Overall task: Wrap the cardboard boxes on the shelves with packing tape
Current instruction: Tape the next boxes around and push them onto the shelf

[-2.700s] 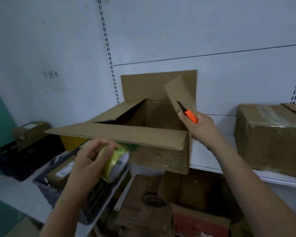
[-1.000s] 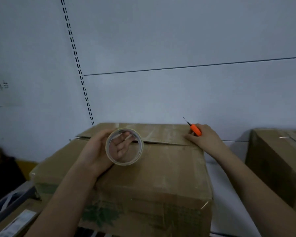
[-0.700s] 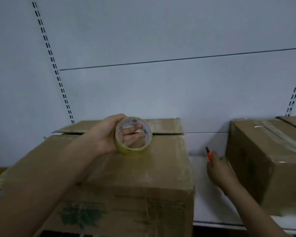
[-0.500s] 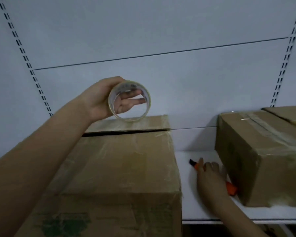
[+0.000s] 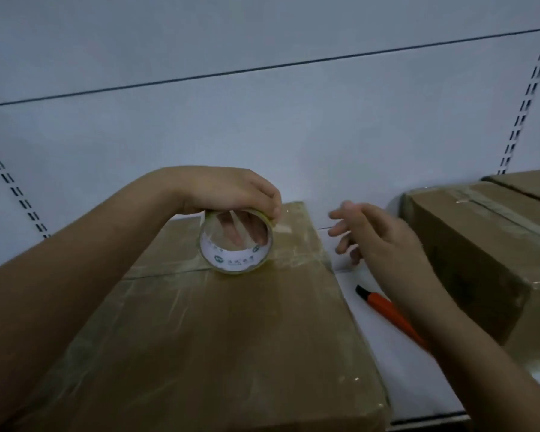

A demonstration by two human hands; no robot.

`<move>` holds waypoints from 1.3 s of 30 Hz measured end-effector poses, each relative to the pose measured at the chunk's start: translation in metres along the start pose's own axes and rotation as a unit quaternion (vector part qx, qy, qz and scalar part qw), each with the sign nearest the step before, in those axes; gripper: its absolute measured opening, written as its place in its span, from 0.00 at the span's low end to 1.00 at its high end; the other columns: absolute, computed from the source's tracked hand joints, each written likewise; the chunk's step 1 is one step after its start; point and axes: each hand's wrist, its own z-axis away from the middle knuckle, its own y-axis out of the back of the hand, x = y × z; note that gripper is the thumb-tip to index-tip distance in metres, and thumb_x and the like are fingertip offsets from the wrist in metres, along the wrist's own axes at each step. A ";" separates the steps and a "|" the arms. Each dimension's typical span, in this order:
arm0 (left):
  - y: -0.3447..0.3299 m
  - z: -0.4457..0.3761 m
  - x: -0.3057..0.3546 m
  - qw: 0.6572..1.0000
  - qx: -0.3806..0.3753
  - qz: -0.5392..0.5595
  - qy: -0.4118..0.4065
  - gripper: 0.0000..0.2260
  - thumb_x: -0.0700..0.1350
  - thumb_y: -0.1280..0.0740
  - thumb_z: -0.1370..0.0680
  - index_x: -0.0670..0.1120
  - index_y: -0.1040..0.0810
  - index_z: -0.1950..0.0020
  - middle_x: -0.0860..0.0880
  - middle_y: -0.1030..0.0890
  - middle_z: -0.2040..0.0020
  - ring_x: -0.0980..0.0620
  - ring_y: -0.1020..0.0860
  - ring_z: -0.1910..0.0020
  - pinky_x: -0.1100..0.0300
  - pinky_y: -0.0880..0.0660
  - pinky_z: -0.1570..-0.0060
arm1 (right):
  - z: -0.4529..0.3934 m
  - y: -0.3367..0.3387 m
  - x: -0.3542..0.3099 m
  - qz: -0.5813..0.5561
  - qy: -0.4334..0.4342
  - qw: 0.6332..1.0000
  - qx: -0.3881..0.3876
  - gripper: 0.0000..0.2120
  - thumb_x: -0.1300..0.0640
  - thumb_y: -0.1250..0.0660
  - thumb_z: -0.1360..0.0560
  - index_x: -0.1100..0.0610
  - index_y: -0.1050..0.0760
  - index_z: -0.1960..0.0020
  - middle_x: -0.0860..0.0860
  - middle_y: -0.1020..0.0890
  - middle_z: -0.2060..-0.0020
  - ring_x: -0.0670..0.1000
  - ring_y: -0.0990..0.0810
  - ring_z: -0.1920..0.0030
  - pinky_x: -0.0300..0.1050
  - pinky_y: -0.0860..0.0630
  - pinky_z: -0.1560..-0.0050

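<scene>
Head view, item by item.

Left hand: you grip the tape roll from above, fingers curled over its rim, the roll standing on edge on the cardboard box, right on the flap seam.

Right hand: empty, fingers loosely spread, hovering between that box and the neighbouring box.

Utility knife: orange, lying on the white shelf in the gap, under your right forearm.

Step in hand, as judged: starting the strip. Find the free end of the tape with your right fingertips, hold the roll steady, and press the end down across the seam before pulling.

Box condition: closed, brown, glossy with old tape bands, seam running left to right. Roll: clear tape on a white printed core, yellowish at the edges.
</scene>
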 end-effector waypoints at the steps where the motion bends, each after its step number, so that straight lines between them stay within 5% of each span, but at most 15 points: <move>1: 0.001 -0.001 0.001 1.000 -0.010 -0.012 -0.007 0.09 0.44 0.38 0.18 0.44 0.22 0.55 0.44 0.18 0.55 0.47 0.15 0.51 0.55 0.20 0.63 | -0.009 -0.009 -0.017 0.019 -0.021 0.998 -0.054 0.27 0.30 0.45 0.28 0.50 0.20 0.50 0.44 0.16 0.61 0.44 0.18 0.63 0.43 0.22 0.60; 5: 0.002 -0.005 0.002 0.999 -0.026 -0.042 -0.018 0.12 0.44 0.42 0.16 0.44 0.22 0.55 0.41 0.16 0.53 0.48 0.15 0.52 0.57 0.20 0.66 | -0.028 -0.035 -0.049 0.127 -0.102 0.972 -0.169 0.26 0.31 0.39 0.27 0.53 0.21 0.63 0.43 0.21 0.76 0.38 0.26 0.76 0.31 0.31 0.70; 9: 0.005 -0.006 -0.002 0.998 -0.035 -0.036 -0.048 0.09 0.44 0.40 0.19 0.46 0.22 0.55 0.46 0.14 0.58 0.48 0.15 0.53 0.58 0.21 0.67 | -0.031 -0.033 -0.047 0.026 -0.125 0.973 -0.194 0.16 0.46 0.33 0.23 0.54 0.19 0.65 0.49 0.19 0.71 0.42 0.29 0.72 0.33 0.32 0.69; 12: 0.003 -0.005 -0.004 0.998 -0.020 -0.052 -0.043 0.08 0.48 0.37 0.19 0.46 0.22 0.47 0.45 0.14 0.60 0.48 0.14 0.55 0.57 0.19 0.64 | -0.033 -0.034 -0.044 0.000 -0.133 0.975 -0.179 0.15 0.49 0.34 0.22 0.54 0.20 0.64 0.50 0.22 0.71 0.44 0.31 0.72 0.38 0.37 0.68; 16: 0.010 -0.005 -0.017 0.975 0.159 -0.122 -0.101 0.25 0.57 0.35 0.22 0.58 0.36 0.26 0.50 0.15 0.66 0.55 0.16 0.67 0.55 0.18 0.60 | -0.033 -0.034 -0.034 -0.002 -0.141 0.980 -0.139 0.17 0.51 0.35 0.21 0.55 0.22 0.66 0.50 0.25 0.74 0.45 0.34 0.74 0.37 0.39 0.72; 18: 0.017 -0.003 -0.031 0.962 0.200 -0.087 -0.164 0.22 0.65 0.36 0.25 0.59 0.27 0.33 0.54 0.16 0.66 0.58 0.18 0.68 0.60 0.21 0.63 | -0.031 -0.033 -0.025 -0.050 -0.154 0.981 -0.105 0.18 0.54 0.35 0.20 0.56 0.23 0.68 0.51 0.27 0.75 0.46 0.35 0.75 0.35 0.40 0.75; 21: -0.003 0.002 -0.066 0.965 0.084 0.094 -0.231 0.19 0.70 0.32 0.30 0.57 0.19 0.51 0.52 0.16 0.60 0.56 0.17 0.59 0.63 0.24 0.55 | -0.028 -0.031 -0.016 -0.106 -0.145 0.980 -0.088 0.19 0.55 0.36 0.20 0.56 0.24 0.69 0.51 0.27 0.75 0.46 0.36 0.75 0.34 0.40 0.76; 25: -0.029 -0.001 -0.104 0.952 0.036 0.161 -0.258 0.24 0.71 0.28 0.34 0.50 0.18 0.60 0.50 0.18 0.60 0.46 0.20 0.52 0.42 0.27 0.39 | -0.024 -0.028 -0.006 -0.130 -0.120 0.979 -0.101 0.18 0.56 0.37 0.20 0.58 0.24 0.67 0.52 0.29 0.75 0.46 0.36 0.75 0.36 0.42 0.74; 30: -0.015 0.004 -0.105 0.908 0.177 0.258 -0.280 0.31 0.71 0.24 0.40 0.42 0.20 0.68 0.41 0.23 0.71 0.49 0.25 0.69 0.64 0.28 0.65 | -0.021 0.008 0.010 -0.240 -0.147 0.959 -0.029 0.16 0.59 0.36 0.25 0.56 0.33 0.70 0.51 0.43 0.74 0.49 0.48 0.73 0.44 0.52 0.72; 32: 0.001 0.015 -0.112 0.908 0.231 0.214 -0.277 0.34 0.72 0.27 0.37 0.39 0.25 0.69 0.38 0.27 0.74 0.49 0.29 0.73 0.65 0.32 0.72 | -0.014 0.025 0.020 -0.244 -0.152 0.958 -0.007 0.14 0.56 0.35 0.29 0.56 0.36 0.69 0.51 0.45 0.72 0.50 0.50 0.71 0.45 0.53 0.71; 35: 0.012 0.029 -0.116 0.922 0.233 0.137 -0.276 0.28 0.70 0.30 0.31 0.46 0.28 0.72 0.52 0.32 0.78 0.57 0.34 0.79 0.68 0.39 0.77 | 0.000 0.028 0.037 -0.219 -0.173 0.960 -0.024 0.14 0.57 0.36 0.26 0.58 0.35 0.68 0.53 0.43 0.72 0.50 0.48 0.73 0.43 0.49 0.73; 39: 0.001 0.025 -0.116 0.917 0.266 0.129 -0.267 0.27 0.69 0.31 0.31 0.46 0.27 0.72 0.50 0.33 0.78 0.49 0.37 0.80 0.62 0.41 0.77 | -0.001 0.024 0.049 -0.259 -0.178 0.949 -0.024 0.15 0.58 0.37 0.25 0.58 0.35 0.68 0.52 0.42 0.73 0.50 0.47 0.72 0.42 0.49 0.72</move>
